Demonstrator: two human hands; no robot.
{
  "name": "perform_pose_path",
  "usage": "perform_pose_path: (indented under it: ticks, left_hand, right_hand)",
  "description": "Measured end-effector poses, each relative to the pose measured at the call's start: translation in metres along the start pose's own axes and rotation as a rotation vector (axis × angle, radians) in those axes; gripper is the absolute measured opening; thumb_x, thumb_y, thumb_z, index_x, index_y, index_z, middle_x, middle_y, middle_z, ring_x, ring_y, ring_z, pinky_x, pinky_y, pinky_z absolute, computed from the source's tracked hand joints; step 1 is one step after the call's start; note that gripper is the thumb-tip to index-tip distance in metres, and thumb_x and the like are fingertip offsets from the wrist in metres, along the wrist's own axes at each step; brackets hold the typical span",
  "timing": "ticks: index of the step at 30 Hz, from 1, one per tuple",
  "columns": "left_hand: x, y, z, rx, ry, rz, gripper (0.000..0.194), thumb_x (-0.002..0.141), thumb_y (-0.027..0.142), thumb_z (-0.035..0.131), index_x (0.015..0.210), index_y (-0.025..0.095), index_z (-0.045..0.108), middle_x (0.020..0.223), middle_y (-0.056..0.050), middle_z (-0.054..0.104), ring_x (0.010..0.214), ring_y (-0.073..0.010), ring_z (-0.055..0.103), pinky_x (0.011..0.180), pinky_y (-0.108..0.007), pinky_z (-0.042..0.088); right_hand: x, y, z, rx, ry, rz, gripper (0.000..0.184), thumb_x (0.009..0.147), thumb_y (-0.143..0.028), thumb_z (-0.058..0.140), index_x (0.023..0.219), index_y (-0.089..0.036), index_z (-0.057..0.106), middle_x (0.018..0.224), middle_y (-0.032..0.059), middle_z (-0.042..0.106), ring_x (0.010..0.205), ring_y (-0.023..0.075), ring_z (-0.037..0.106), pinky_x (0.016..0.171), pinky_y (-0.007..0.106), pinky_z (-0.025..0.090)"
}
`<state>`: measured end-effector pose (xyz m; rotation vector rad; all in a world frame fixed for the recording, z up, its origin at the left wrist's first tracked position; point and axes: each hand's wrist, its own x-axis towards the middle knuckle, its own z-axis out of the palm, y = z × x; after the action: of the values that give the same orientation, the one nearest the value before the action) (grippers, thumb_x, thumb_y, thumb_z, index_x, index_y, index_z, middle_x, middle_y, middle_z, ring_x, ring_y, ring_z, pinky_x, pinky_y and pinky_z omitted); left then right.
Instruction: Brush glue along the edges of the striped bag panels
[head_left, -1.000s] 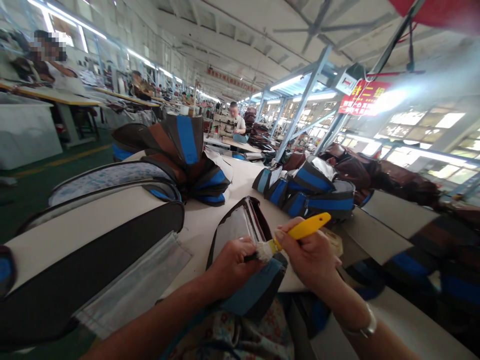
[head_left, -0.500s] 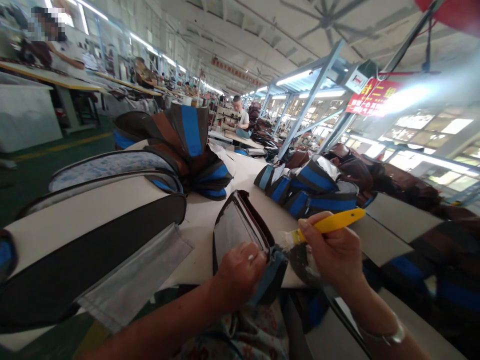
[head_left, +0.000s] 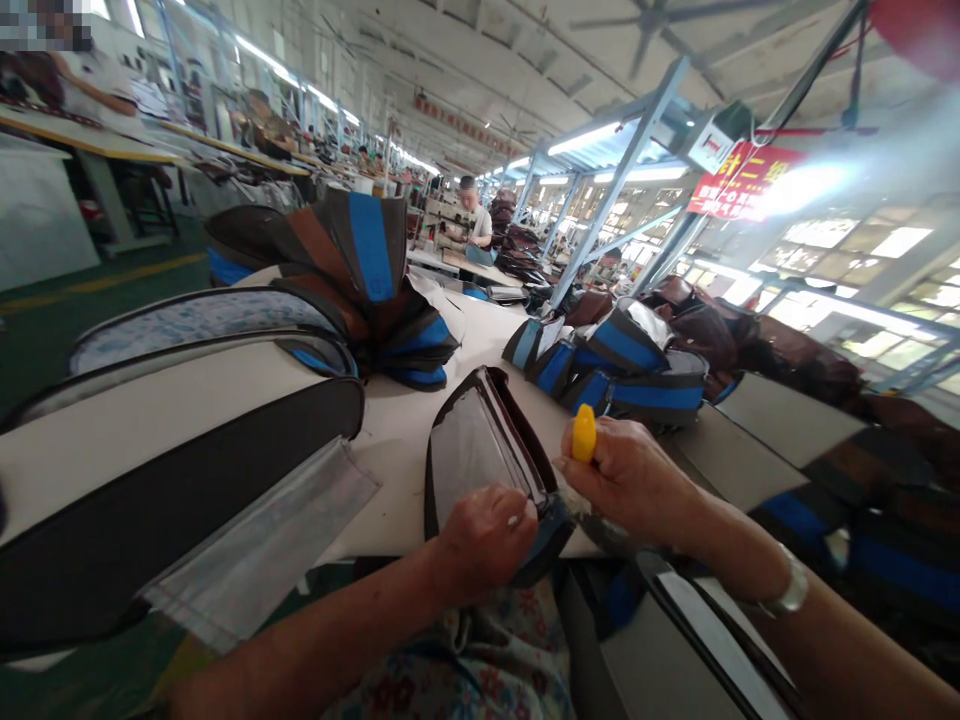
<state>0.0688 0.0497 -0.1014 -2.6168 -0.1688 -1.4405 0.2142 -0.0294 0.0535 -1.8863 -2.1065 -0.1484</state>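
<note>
Brush (head_left: 584,434) tight in right fingers (head_left: 588,479), lower part hidden; left fingers (head_left: 517,512) curled, grasp unclear

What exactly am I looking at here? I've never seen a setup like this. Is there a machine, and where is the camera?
There is no robot: these are a person's bare hands, and one camera worn on the head looks forward and down at them. The left hand is closed at the near end of a grey-sided piece with dark edging. The right hand's grip is around a yellow handle; what sits at its other end is hard to make out. On the pale work surface, blue-striped pieces are stacked to the left, and another blue-striped pile lies to the right.
</note>
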Motion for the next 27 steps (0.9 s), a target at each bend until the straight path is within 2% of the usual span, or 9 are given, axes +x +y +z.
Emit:
perform_pose_path:
  ticks: [3,8,14,17,19,21,23,25,27]
  left_hand:
    - [0.001,0.002,0.002,0.007,0.003,-0.004,0.017,0.094,0.013,0.049,0.08,0.017,0.057,0.07,-0.001,0.052,0.063,-0.0147,0.048,0.056,-0.03,0.035]
    - [-0.001,0.004,0.004,-0.035,-0.003,0.023,0.021,0.093,0.013,0.051,0.072,0.018,0.053,0.068,-0.001,0.051,0.064,-0.0146,0.047,0.056,-0.031,0.034]
    - [-0.004,0.002,0.008,-0.045,0.014,0.046,0.024,0.093,0.013,0.051,0.07,0.018,0.052,0.068,-0.002,0.05,0.064,-0.0156,0.046,0.056,-0.034,0.03]
    - [-0.008,-0.003,0.012,-0.051,-0.015,0.066,0.022,0.093,0.014,0.052,0.072,0.018,0.052,0.068,-0.001,0.051,0.063,-0.0161,0.046,0.056,-0.034,0.031]
    - [-0.01,-0.007,0.013,-0.018,-0.014,0.043,0.014,0.093,0.015,0.053,0.079,0.017,0.056,0.07,-0.002,0.053,0.064,-0.0163,0.047,0.056,-0.033,0.032]
    - [-0.011,-0.012,0.012,0.019,-0.005,0.007,0.007,0.093,0.018,0.056,0.086,0.016,0.058,0.072,-0.002,0.055,0.066,-0.0168,0.049,0.058,-0.033,0.035]
    - [-0.01,-0.016,0.01,0.032,0.002,-0.008,0.007,0.093,0.022,0.059,0.088,0.016,0.059,0.072,-0.002,0.056,0.068,-0.017,0.051,0.06,-0.032,0.037]
    - [-0.008,-0.018,0.008,0.027,0.0,-0.008,0.011,0.093,0.025,0.059,0.087,0.016,0.06,0.071,-0.002,0.056,0.067,-0.0168,0.051,0.06,-0.032,0.037]
    - [-0.006,-0.018,0.005,0.022,0.001,-0.004,0.015,0.095,0.027,0.058,0.086,0.016,0.06,0.07,-0.003,0.056,0.065,-0.0167,0.051,0.058,-0.032,0.036]
  right_hand:
    - [0.007,-0.003,0.003,0.121,0.032,0.011,0.019,0.092,-0.029,0.053,0.075,-0.021,0.056,0.065,-0.0019,0.054,0.06,0.0144,0.05,0.061,0.029,0.033]
    - [0.016,-0.002,0.015,-0.112,-0.19,0.002,0.026,0.081,-0.02,0.061,0.06,-0.021,0.046,0.052,-0.005,0.04,0.049,0.0123,0.034,0.053,0.031,0.02]
    - [0.018,-0.002,0.02,0.041,-0.074,0.056,0.026,0.085,-0.027,0.06,0.062,-0.021,0.051,0.055,-0.0044,0.044,0.051,0.0119,0.039,0.053,0.03,0.023]
    - [0.012,0.009,0.026,0.078,-0.03,0.116,0.028,0.076,-0.021,0.064,0.056,-0.021,0.045,0.051,-0.0053,0.038,0.048,0.0118,0.033,0.052,0.03,0.022]
    - [0.004,0.02,0.024,0.098,0.064,0.19,0.028,0.082,-0.027,0.06,0.059,-0.022,0.046,0.053,-0.0042,0.041,0.049,0.0128,0.037,0.051,0.029,0.026]
    - [-0.009,0.029,0.019,0.306,0.233,0.35,0.03,0.09,-0.04,0.056,0.067,-0.022,0.049,0.057,-0.0025,0.047,0.051,0.0145,0.045,0.05,0.027,0.034]
    - [-0.024,0.031,0.015,0.682,0.393,0.548,0.037,0.088,-0.051,0.062,0.069,-0.022,0.05,0.06,-0.0019,0.05,0.053,0.016,0.052,0.051,0.027,0.042]
    - [-0.041,0.029,0.019,1.014,0.464,0.682,0.042,0.079,-0.054,0.074,0.065,-0.021,0.052,0.061,-0.0013,0.052,0.056,0.0166,0.056,0.054,0.027,0.048]
    - [-0.059,0.023,0.03,1.156,0.47,0.731,0.043,0.077,-0.05,0.079,0.062,-0.019,0.054,0.063,-0.0009,0.053,0.058,0.0154,0.057,0.055,0.026,0.051]
